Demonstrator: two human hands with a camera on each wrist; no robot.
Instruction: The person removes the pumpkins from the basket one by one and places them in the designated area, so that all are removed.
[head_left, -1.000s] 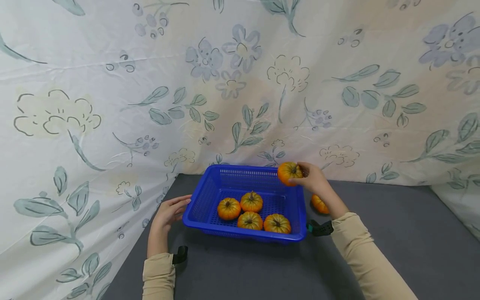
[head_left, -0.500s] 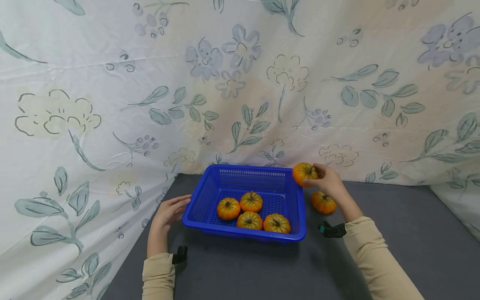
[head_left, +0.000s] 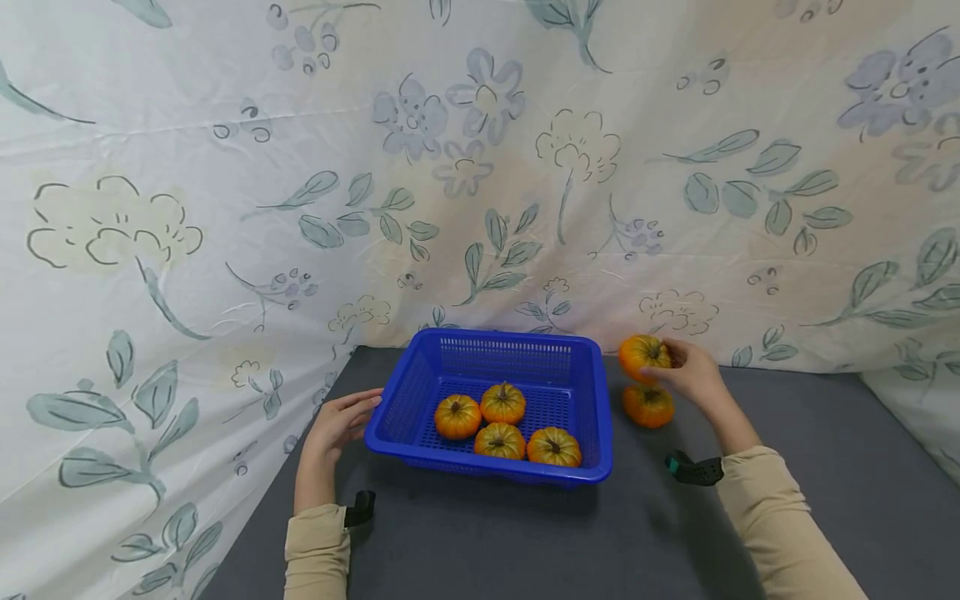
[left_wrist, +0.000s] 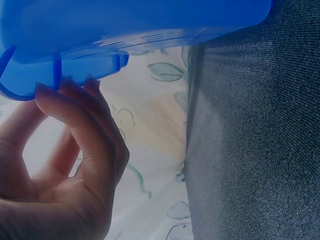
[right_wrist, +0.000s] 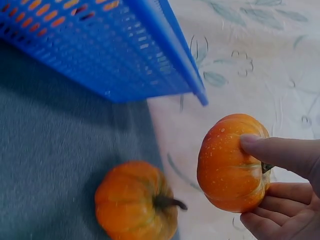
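Floral cloth backdrop [head_left: 480, 175] behind a dark grey desk [head_left: 480, 542]. Blue basket [head_left: 405, 451] sits near the desk's far left corner, four orange pumpkins [head_left: 504, 404] inside, two of them along its near side. Left hand [head_left: 341, 423] at the basket's left side, fingers [left_wrist: 95, 145] released, loosely bent, tips touching the rim. Right hand [head_left: 696, 371] is past the basket's right side, fingers grasping the held pumpkin [head_left: 639, 358], thumb on one side, other fingers opposite, stem toward the palm. Held pumpkin is up off the desk, toward its far edge. Loose pumpkin [head_left: 648, 408] rests on the desk just beside the basket's right side; overlaps the held one in head view, but right wrist view shows them apart. Beige sleeves [head_left: 787, 521], black band [head_left: 693, 471] at the right wrist.
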